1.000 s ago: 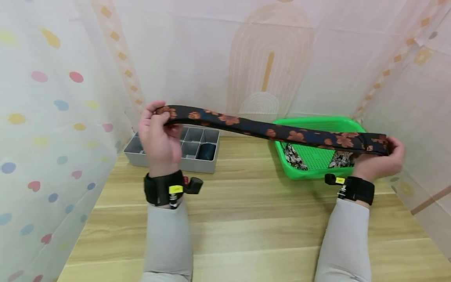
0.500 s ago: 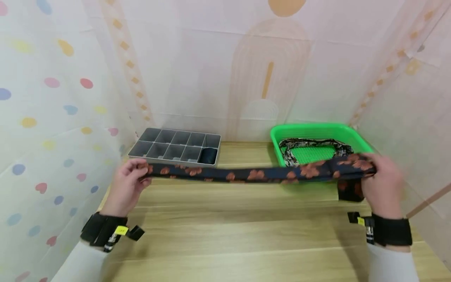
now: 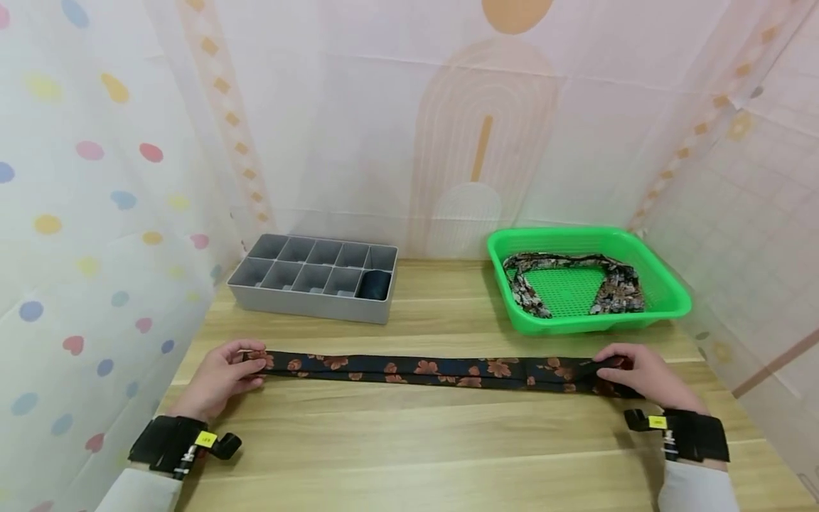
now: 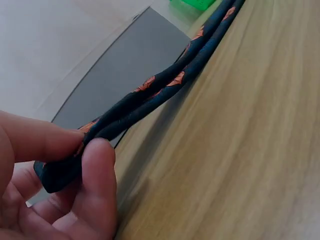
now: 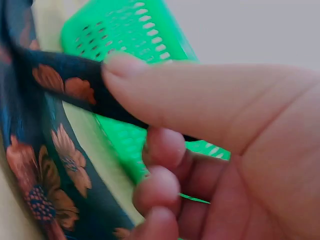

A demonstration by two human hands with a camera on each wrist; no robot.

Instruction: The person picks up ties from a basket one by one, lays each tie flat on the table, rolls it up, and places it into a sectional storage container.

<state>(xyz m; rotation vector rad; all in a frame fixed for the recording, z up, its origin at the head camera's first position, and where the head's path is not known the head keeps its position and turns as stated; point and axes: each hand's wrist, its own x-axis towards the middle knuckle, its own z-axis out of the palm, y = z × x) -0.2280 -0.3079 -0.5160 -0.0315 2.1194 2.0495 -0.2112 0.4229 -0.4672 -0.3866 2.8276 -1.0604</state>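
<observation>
A dark navy necktie (image 3: 425, 371) with orange flowers stretches straight from side to side, low over the wooden table, doubled into a long strip. At its left end my left hand (image 3: 220, 377) pinches the fold between thumb and fingers; in the left wrist view two layers of the necktie (image 4: 165, 82) run away from the fingertips. My right hand (image 3: 646, 373) pinches a narrow dark part near the right end. Up close in the right wrist view, a wider flowered part of the necktie (image 5: 70, 165) hangs beside that thumb.
A grey divided box (image 3: 313, 302) stands at the back left, with a dark rolled cloth (image 3: 374, 285) in its front right compartment. At the back right a green basket (image 3: 589, 323) holds a brown-and-white patterned necktie (image 3: 617, 288). Printed curtains rise behind and at both sides.
Both hands have come down and toward the person, lowering the necktie from above the box and basket to the table. The hands have spread apart, and the strip now runs straight.
</observation>
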